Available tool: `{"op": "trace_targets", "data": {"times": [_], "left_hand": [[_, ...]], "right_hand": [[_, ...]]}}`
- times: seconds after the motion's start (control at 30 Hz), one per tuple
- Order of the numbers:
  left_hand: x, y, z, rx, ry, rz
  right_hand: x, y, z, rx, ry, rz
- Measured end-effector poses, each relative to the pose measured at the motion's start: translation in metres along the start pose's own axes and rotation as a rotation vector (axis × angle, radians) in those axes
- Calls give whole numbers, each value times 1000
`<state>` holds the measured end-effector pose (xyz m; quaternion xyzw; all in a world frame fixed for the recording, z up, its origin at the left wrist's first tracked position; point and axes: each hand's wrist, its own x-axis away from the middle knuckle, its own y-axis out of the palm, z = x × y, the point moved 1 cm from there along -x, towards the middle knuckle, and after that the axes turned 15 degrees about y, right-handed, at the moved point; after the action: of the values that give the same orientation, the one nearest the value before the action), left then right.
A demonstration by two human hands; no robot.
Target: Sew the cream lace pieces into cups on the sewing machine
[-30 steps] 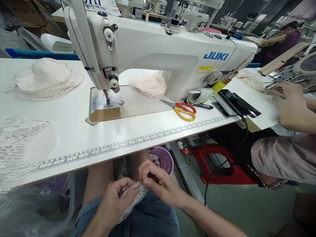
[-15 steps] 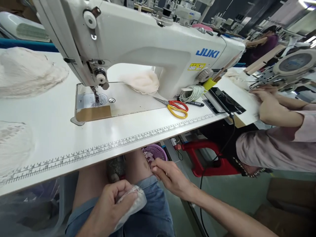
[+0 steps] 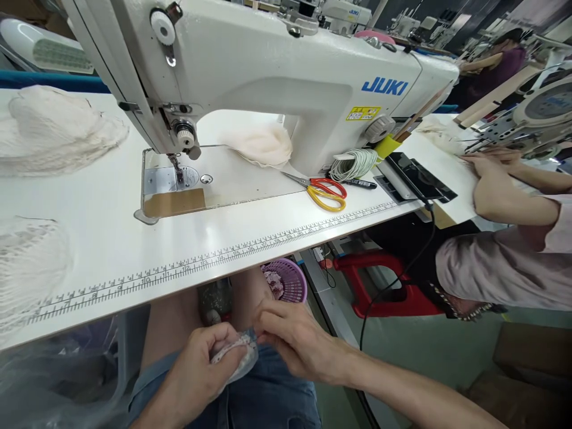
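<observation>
Below the table edge, over my lap in blue denim shorts, my left hand (image 3: 196, 372) is closed around a small white lace fabric piece (image 3: 235, 358). My right hand (image 3: 297, 345) sits just to its right, fingers pinched at the upper edge of that same piece. A white JUKI sewing machine (image 3: 277, 77) stands on the white table (image 3: 111, 238) above, its needle and presser foot (image 3: 177, 170) at the left over the metal plate. Nothing lies under the needle.
Stacks of white lace pieces (image 3: 53, 128) lie at the table's left; another pale pile (image 3: 261, 146) sits behind the machine arm. Red-and-yellow scissors (image 3: 326, 193) and a cord coil (image 3: 353, 164) lie right. A purple basket (image 3: 286, 280) and red stool (image 3: 384, 286) are below. A co-worker's arm (image 3: 504, 196) rests at right.
My right hand drew away toward the purple basket half a second ago, then came back to pinch the lace piece held in my left hand. The view shifted slightly.
</observation>
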<state>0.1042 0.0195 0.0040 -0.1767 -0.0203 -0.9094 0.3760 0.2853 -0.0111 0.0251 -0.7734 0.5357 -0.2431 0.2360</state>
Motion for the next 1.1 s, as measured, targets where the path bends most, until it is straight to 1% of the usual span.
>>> {"op": "trace_targets", "data": {"times": [0.07,0.13,0.17,0.23,0.3,0.33,0.37,0.4,0.47,0.5,0.53,0.57,0.6,0.7,0.73,0.77,0.83,0.9,0.97,1.0,1.07,1.1], "left_hand": [[-2,-1,-1,78,-32,-42],[-1,-2,-2,163,-71,-63],[1,-2,0,194,-84,-64],[5,-1,6,229,-90,-48],[8,1,16,239,-59,-6],[9,2,20,241,-38,20],[9,3,23,247,-29,48],[8,5,24,259,-34,70],[3,8,22,297,-63,82],[-1,10,19,319,-84,80],[-4,13,15,335,-99,74],[-7,15,11,342,-101,68],[-10,16,7,337,-94,69],[-13,20,-2,290,-47,90],[-12,20,-3,271,-16,94],[-11,19,-4,249,19,101],[-8,18,-4,207,79,121],[-4,16,-3,186,94,152],[-1,15,-3,205,62,169],[-1,15,-2,223,41,169],[-1,15,-2,255,10,162],[-1,16,-3,265,12,158]], "right_hand": [[0,1,-7,-115,-57,-52],[0,5,-14,-142,-121,-85],[0,8,-15,-91,-143,-87],[3,16,-8,109,-142,-93],[9,23,14,337,-44,-137],[14,25,32,422,72,-159],[20,25,52,475,231,-171],[27,23,72,506,338,-146],[41,14,105,539,470,-93],[47,8,115,542,510,-67],[52,3,119,534,529,-48],[54,0,117,517,534,-35],[54,-2,110,497,526,-26],[39,1,67,326,422,-13],[32,4,51,129,331,-19],[25,8,37,-9,262,-8],[15,14,20,-133,217,25],[10,19,15,-146,219,18],[11,21,16,-108,231,3],[13,21,17,-78,235,22],[16,19,15,-19,224,137],[17,18,13,0,196,201]]}}
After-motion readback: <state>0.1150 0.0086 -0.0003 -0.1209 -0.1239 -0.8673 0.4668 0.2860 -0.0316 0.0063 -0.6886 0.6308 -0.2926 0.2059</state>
